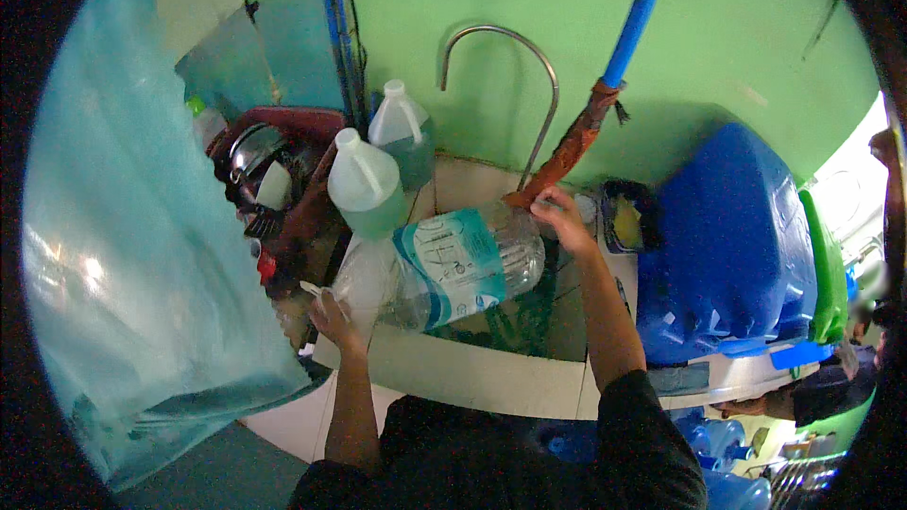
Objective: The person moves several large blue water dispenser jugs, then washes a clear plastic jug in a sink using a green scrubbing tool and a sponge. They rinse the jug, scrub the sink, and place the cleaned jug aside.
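A large clear plastic water bottle (522, 260) with a teal and white label lies on its side across the dark sink opening, its narrow end toward the left. At that narrow end my left hand (333, 319) is closed, with a small white piece (310, 288) showing at its fingertips; whether this is the bottle's rim or cap I cannot tell. My right hand (565, 222) has its fingers curled together beside the bottle's base. Right there ends a blue pipe (641, 14) wrapped in reddish-brown cloth (581, 137). What the right fingers grip is hidden.
Two jugs of greenish liquid (366, 184) stand behind the bottle, left of a curved metal faucet (505, 30). Farther left are a dark red basin (307, 118) of dark items and a hanging plastic sheet (142, 255). A big blue container (732, 246) stands at right.
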### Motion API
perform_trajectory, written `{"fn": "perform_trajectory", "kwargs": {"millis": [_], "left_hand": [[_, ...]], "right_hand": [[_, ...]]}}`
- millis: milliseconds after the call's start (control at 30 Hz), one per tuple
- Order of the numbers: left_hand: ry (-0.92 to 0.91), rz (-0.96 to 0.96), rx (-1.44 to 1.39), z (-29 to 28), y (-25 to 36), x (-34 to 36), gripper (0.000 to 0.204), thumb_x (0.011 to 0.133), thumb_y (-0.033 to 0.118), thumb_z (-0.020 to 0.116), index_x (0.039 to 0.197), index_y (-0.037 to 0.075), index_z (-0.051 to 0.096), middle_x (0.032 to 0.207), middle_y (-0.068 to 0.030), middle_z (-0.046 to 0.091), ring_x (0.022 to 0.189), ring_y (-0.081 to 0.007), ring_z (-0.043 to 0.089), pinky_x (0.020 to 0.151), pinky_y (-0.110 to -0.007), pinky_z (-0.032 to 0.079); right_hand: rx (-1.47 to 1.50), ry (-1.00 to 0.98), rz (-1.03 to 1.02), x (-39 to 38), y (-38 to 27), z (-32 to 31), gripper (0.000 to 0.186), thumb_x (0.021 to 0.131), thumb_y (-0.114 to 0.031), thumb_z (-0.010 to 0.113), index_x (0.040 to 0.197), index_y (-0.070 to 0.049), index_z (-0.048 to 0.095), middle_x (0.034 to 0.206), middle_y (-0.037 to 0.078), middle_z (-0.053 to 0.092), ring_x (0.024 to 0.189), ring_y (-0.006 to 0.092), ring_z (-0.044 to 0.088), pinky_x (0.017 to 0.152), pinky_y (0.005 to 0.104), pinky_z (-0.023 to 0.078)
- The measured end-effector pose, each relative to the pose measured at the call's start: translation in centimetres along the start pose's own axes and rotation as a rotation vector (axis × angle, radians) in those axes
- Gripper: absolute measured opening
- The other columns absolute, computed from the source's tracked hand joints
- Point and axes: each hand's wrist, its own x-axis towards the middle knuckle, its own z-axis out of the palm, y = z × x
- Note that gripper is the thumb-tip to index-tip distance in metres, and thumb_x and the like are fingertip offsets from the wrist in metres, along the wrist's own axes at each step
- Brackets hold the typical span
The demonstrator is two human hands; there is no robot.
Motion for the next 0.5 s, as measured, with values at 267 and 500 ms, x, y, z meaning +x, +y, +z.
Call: {"fn": "perform_trajectory", "kwargs": {"millis": [267,500], "left_hand": [[0.079,0.24,0.121,4.3,7.2,0.0,0.058,0.091,0.024,0.07,0.134,-0.002,0.042,0.129,-0.0147,0.049,0.12,-0.028,0.048,0.105,-0.04,0.038],[-0.641,0.77,-0.002,11.4,12.2,-7.1,0.077,0.075,0.016,0.081,0.139,-0.001,0.042,0.14,-0.0211,0.049,0.13,-0.0348,0.047,0.11,-0.045,0.038]], "right_hand": [[0.089,0.147,0.012,-4.4,0.0,-0.9,0.021,0.087,-0.015,0.07,0.098,-0.008,0.054,0.106,0.002,0.051,0.098,0.0169,0.058,0.09,0.0416,0.055],[-0.649,0.479,-0.027,-7.4,-4.4,-3.0,0.028,0.086,-0.022,0.074,0.104,-0.007,0.059,0.115,0.012,0.058,0.113,0.0262,0.053,0.098,0.036,0.045]]}}
